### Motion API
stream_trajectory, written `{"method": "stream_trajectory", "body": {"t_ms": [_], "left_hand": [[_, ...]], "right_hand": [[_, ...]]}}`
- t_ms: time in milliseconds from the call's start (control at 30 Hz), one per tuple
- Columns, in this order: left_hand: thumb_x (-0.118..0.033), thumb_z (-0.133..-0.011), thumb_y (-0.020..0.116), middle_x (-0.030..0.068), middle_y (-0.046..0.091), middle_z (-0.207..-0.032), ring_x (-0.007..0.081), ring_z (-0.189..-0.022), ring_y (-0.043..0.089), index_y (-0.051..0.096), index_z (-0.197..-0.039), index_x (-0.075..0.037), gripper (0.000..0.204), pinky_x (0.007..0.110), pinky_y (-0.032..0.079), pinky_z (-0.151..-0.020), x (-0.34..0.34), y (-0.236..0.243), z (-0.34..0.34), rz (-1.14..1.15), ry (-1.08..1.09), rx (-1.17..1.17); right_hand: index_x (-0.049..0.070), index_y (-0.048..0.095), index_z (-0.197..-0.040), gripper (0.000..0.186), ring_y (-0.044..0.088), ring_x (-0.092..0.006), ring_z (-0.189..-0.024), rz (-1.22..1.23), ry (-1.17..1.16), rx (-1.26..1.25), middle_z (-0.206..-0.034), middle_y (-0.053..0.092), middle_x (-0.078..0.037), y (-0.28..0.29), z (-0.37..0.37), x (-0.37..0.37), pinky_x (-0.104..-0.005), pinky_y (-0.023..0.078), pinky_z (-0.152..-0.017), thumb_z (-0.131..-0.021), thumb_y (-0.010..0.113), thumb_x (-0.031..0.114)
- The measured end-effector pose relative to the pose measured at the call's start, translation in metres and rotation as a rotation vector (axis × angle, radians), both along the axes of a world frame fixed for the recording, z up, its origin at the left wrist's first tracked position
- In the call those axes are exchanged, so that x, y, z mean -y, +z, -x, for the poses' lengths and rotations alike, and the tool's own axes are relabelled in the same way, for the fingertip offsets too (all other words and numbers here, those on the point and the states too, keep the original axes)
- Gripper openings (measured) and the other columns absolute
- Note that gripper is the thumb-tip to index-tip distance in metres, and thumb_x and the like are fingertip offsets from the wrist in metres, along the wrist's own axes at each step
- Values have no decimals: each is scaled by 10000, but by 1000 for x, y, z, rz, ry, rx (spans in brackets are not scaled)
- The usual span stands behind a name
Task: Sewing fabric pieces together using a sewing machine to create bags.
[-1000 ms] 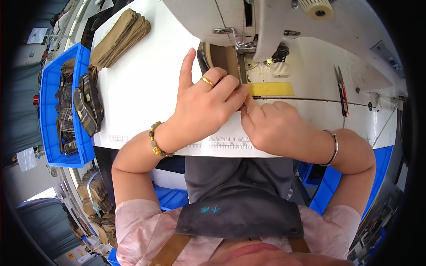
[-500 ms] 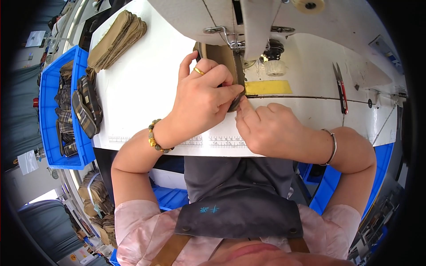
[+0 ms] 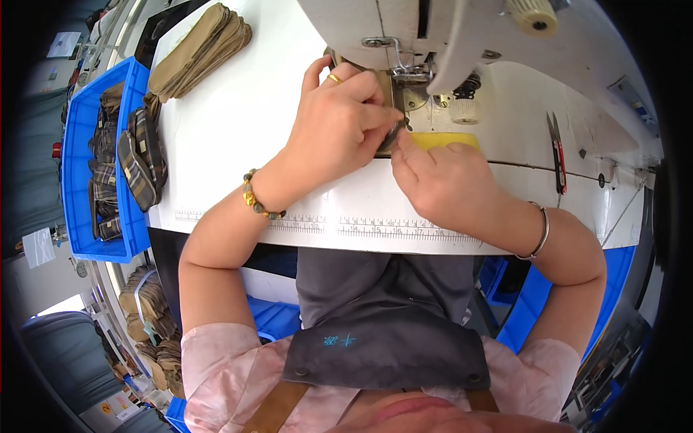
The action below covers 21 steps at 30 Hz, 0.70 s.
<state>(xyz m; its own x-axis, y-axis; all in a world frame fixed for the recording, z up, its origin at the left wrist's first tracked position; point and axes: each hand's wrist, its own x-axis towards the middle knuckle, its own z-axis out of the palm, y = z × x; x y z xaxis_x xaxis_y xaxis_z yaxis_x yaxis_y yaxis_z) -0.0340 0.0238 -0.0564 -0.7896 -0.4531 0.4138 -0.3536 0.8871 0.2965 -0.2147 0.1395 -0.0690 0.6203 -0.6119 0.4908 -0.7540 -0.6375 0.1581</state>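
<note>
A brown fabric piece with a zipper along its edge (image 3: 392,90) lies on the white table, running up to the presser foot (image 3: 413,74) of a white sewing machine (image 3: 476,29). Over it rests my left hand (image 3: 336,119), thumb and forefinger pinching the near edge, the other fingers bent on the cloth. My right hand (image 3: 447,177) pinches the same near end from the right, its fingertips close to the left thumb. Much of the fabric is hidden beneath my left hand.
Red-handled thread snips (image 3: 558,155) lie to the right. A yellow strip (image 3: 462,138) sits on the machine bed. At far left are a stack of brown fabric pieces (image 3: 198,54) and a blue bin (image 3: 130,249) holding plaid pouches. A printed ruler (image 3: 404,229) borders the near edge.
The fabric piece has moved farther under the machine, and less of its near end shows. Both hands have moved slightly away from me with it. The whole view has shifted a little.
</note>
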Motion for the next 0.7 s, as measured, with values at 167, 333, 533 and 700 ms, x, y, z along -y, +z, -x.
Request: {"method": "stream_trajectory", "body": {"t_ms": [167,333,533,700], "left_hand": [[-121,-727,809,-34,613,-835,208,-921,606,812,-831,-182,120,539,366,-1067,16,-9,1,-14,26,-38],[-143,-776,796,-44,636,-855,200,-923,611,820,-873,-207,119,528,361,-1063,14,-8,1,49,59,-9],[-125,-716,792,-74,643,-966,181,-903,592,789,-971,-228,275,541,299,-1094,4,6,-10,177,115,22],[-91,-720,756,-96,637,-1055,163,-951,576,756,-969,-211,276,588,236,-1121,-3,11,-16,298,91,84]], "right_hand": [[-34,727,-923,276,621,-136,-527,-8,-70,31,-965,735,-198,-4,1,14,-282,501,-464,-700,682,122],[-21,729,-947,264,643,-137,-561,-37,-96,24,-978,737,-190,-1,3,14,-276,513,-476,-722,683,108],[-14,726,-936,251,663,-148,-595,-58,-92,70,-971,735,-175,1,6,14,-278,522,-491,-717,688,102],[-17,712,-1007,261,634,-133,-607,-102,-107,50,-1095,742,-155,-2,6,13,-282,501,-534,-779,672,104]]}}
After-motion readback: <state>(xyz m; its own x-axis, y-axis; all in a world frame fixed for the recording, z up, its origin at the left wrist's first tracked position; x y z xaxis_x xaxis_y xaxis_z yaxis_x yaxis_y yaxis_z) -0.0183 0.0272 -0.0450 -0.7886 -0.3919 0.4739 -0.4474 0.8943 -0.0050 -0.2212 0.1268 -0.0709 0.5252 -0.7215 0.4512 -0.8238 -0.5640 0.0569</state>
